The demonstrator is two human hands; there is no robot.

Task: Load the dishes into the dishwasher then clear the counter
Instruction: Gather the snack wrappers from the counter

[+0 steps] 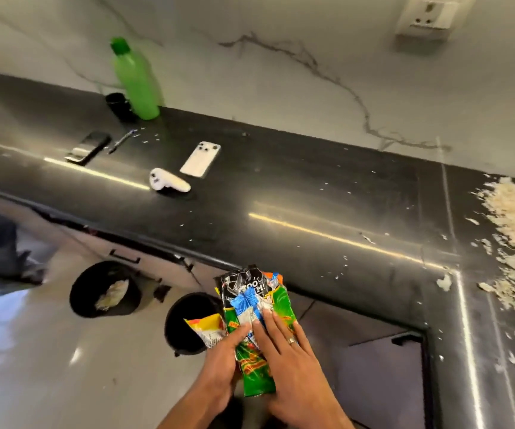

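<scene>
While both hands are meeting off the counter's point(312, 193) front edge, a bundle of crumpled snack wrappers point(257, 308) is sitting between them, above the floor. Left hand point(222, 360) is curling fingers under the bundle; right hand point(293, 360) is pressing straight fingers flat on top. Two black bins point(104, 289) are standing below. White phone point(201, 158), green bottle point(133, 78) and food scraps point(510, 218) are lying on the counter.
</scene>
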